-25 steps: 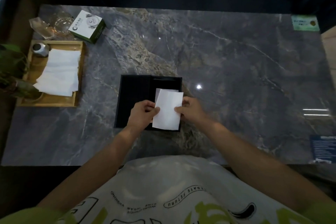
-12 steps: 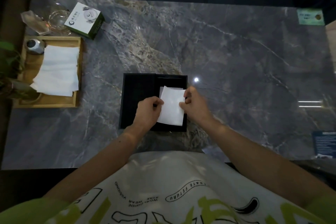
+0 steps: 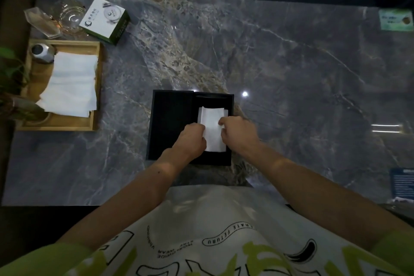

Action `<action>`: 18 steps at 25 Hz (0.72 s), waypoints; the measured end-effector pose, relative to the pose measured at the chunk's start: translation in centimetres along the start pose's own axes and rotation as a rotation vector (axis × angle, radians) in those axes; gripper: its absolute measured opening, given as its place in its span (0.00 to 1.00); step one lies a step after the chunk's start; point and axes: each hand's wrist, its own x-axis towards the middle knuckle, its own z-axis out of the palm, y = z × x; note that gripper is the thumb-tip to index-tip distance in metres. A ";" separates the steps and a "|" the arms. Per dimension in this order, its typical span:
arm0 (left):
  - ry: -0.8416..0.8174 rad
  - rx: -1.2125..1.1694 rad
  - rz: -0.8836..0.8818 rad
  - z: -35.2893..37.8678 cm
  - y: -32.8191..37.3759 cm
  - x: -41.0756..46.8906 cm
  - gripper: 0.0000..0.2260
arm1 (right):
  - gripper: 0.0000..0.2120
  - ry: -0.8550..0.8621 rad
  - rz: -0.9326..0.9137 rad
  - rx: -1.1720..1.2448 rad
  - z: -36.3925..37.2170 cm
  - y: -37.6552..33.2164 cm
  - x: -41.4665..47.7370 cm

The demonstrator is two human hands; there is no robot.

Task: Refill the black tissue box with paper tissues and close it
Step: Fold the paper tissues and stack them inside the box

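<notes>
The black tissue box [image 3: 170, 125] lies open on the grey marble table, its lid flat to the left and its tray on the right. A folded white tissue [image 3: 212, 127] sits in the right tray. My left hand [image 3: 192, 139] pinches the tissue's left edge and my right hand [image 3: 238, 133] pinches its right edge, both with curled fingers. A loose pile of white tissues [image 3: 71, 84] lies in the wooden tray [image 3: 56, 124] at the far left.
A green-and-white carton [image 3: 105, 19] and clear glassware [image 3: 56, 17] stand at the back left. A small metal pot [image 3: 42, 51] sits in the wooden tray's corner, plant leaves [image 3: 9, 69] beside it. Cards [image 3: 396, 19] lie at the right edge.
The tissue has gone down from above the box into the right tray, and both hands have come closer together on its edges. The view has shifted slightly.
</notes>
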 end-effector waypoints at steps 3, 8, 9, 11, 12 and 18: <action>-0.087 0.064 -0.016 0.3 0.2 0.8 0.09 | 0.12 -0.082 -0.070 -0.158 -0.4 -0.1 0.3; -0.105 0.133 -0.022 0.8 0.3 1.6 0.12 | 0.09 -0.152 -0.146 -0.266 -0.8 -0.1 0.2; -0.112 0.153 -0.020 0.9 0.3 1.6 0.13 | 0.09 -0.150 -0.161 -0.287 -0.8 -0.1 0.1; -0.132 0.183 -0.013 1.1 0.3 1.7 0.15 | 0.08 -0.142 -0.180 -0.323 -0.9 -0.1 0.1; -0.143 0.190 -0.011 1.3 0.2 1.8 0.15 | 0.08 -0.145 -0.182 -0.338 -1.0 0.0 0.0; -0.087 0.207 0.067 1.4 0.2 1.5 0.21 | 0.09 -0.092 -0.208 -0.390 -1.1 -0.2 -0.4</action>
